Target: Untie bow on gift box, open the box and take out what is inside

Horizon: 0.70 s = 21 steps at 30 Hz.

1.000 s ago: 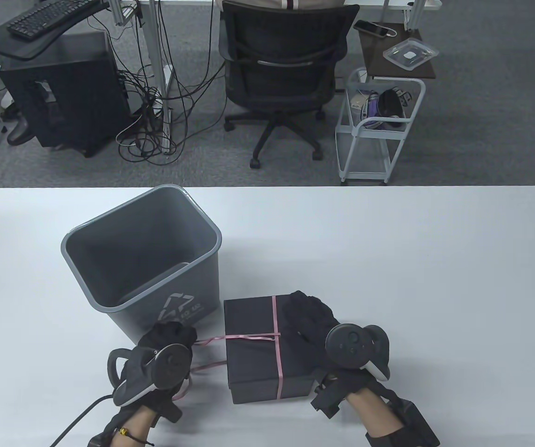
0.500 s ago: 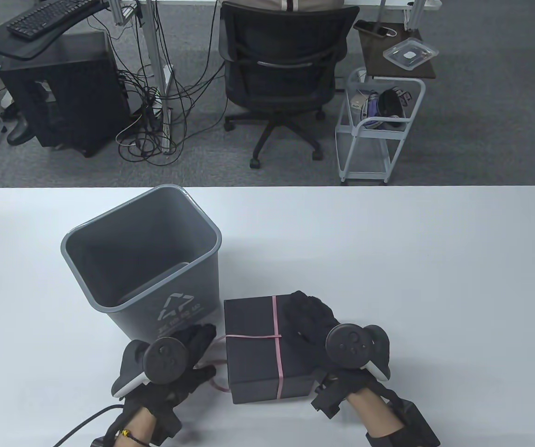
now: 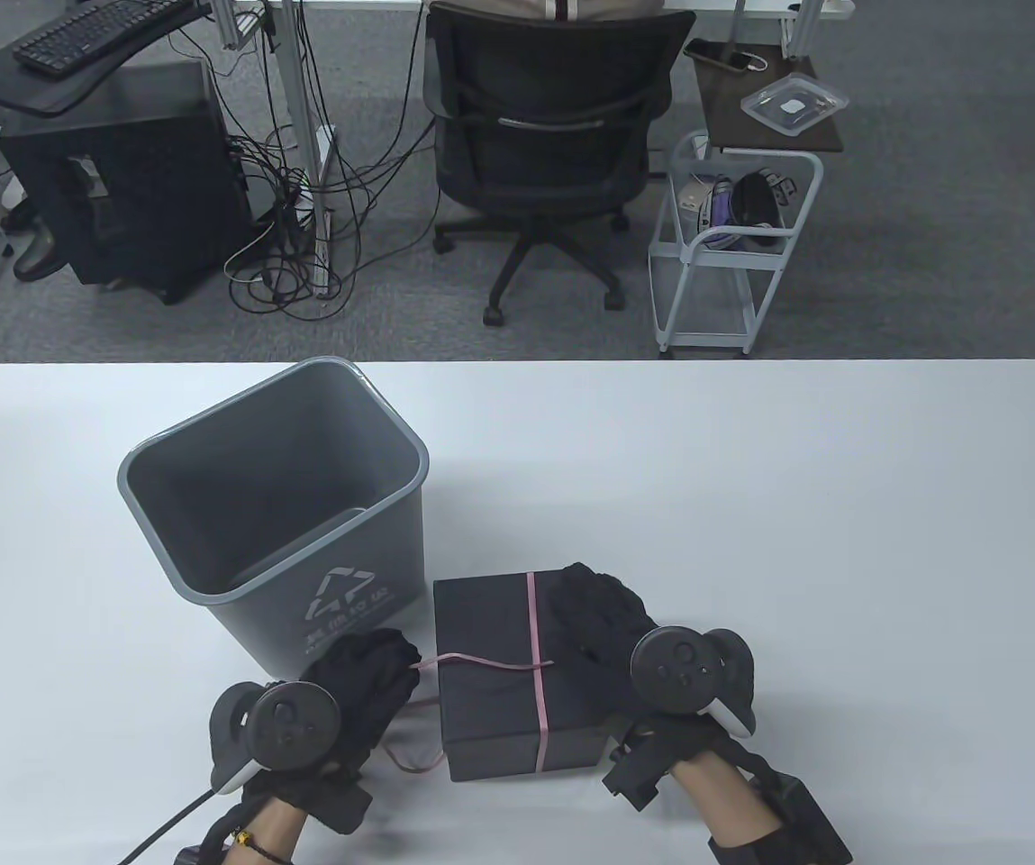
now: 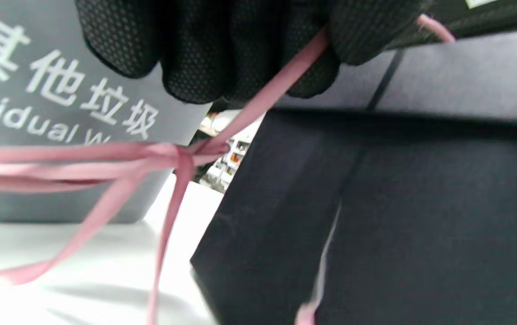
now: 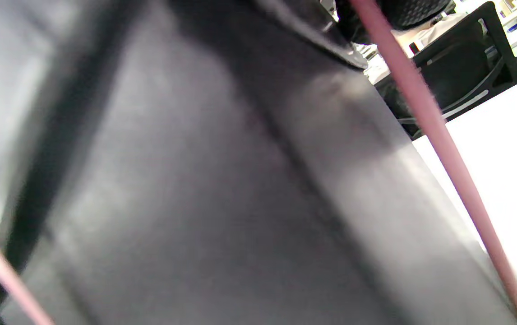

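Lower left of centre on the white table (image 3: pixel 751 505), the grey bin (image 3: pixel 278 505) reads "其他垃圾" and "sidual W". Right of it, the black gift box (image 3: pixel 490 685), right hand (image 3: pixel 603 622) lying flat atop. Left hand (image 3: pixel 359 676) pinches the pink ribbon (image 3: pixel 481 664).

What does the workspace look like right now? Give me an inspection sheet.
Surface: white table.
Job's things: black gift box, lid on; pink ribbon still around it, loose strands at its left.
Clutter: grey bin, upright, beside the box.
Grippers: left hand pinches the ribbon; right hand rests on the box top.
Cables: black lead from the left wrist.
Surroundings: office chair, white cart, floor wires.
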Each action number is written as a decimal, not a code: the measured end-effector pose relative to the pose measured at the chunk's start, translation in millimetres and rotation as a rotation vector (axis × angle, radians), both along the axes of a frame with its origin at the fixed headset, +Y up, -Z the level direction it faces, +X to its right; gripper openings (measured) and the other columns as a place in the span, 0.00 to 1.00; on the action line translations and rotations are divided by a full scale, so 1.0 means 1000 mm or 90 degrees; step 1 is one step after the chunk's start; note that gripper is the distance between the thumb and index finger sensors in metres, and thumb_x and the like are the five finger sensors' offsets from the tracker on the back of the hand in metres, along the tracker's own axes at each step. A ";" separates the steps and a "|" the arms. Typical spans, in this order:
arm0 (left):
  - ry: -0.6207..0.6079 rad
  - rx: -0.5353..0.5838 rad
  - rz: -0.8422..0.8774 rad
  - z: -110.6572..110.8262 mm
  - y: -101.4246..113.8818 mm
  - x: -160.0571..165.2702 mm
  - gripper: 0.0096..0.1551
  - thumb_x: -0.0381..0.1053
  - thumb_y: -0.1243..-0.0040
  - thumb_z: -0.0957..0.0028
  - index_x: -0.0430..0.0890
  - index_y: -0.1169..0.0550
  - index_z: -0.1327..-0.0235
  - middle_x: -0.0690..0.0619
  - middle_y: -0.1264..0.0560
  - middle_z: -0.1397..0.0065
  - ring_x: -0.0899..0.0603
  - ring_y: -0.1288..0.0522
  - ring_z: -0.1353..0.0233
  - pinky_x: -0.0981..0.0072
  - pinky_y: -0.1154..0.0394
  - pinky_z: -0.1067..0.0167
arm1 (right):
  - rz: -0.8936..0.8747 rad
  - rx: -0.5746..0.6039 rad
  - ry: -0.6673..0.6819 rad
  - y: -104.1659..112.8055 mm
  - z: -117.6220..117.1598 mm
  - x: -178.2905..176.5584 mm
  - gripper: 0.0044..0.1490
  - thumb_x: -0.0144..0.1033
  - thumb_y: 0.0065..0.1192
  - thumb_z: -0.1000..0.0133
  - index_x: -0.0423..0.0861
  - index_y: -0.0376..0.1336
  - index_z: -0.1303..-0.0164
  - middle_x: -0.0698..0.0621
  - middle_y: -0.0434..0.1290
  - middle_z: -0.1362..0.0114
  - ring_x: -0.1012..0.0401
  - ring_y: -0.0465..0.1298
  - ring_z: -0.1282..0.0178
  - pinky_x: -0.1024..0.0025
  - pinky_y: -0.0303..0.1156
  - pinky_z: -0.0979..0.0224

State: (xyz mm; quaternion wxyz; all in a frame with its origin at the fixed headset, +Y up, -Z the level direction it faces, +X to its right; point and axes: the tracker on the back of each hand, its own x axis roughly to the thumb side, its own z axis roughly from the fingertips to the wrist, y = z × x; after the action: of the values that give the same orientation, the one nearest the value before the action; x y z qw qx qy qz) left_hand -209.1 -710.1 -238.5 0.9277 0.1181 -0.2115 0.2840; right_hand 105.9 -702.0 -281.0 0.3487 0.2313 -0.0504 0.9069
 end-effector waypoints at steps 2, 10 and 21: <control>0.001 0.027 0.017 0.003 0.003 0.000 0.22 0.56 0.45 0.40 0.46 0.20 0.42 0.47 0.23 0.31 0.36 0.21 0.36 0.41 0.24 0.40 | -0.003 -0.003 0.001 0.000 0.000 0.000 0.39 0.60 0.49 0.39 0.47 0.60 0.23 0.47 0.54 0.13 0.36 0.56 0.20 0.44 0.58 0.22; 0.001 0.106 0.029 0.012 0.012 0.005 0.21 0.56 0.45 0.39 0.45 0.20 0.43 0.47 0.23 0.32 0.37 0.21 0.37 0.42 0.24 0.41 | 0.059 -0.008 0.018 0.010 0.003 -0.001 0.41 0.60 0.50 0.40 0.46 0.59 0.22 0.44 0.53 0.12 0.37 0.50 0.17 0.41 0.52 0.21; -0.046 0.277 -0.121 0.041 0.030 0.041 0.21 0.57 0.44 0.40 0.46 0.20 0.44 0.48 0.23 0.32 0.37 0.21 0.36 0.42 0.24 0.40 | 0.134 0.088 0.148 0.048 0.053 -0.041 0.44 0.61 0.56 0.42 0.44 0.60 0.22 0.40 0.58 0.14 0.37 0.53 0.17 0.39 0.51 0.21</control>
State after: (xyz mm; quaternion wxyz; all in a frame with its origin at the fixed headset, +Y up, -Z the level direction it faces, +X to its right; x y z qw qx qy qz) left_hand -168.5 -680.4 -197.9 0.8949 0.2845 -0.3110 0.1470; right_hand 64.9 -653.9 -227.5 0.2387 0.3621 -0.0474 0.8998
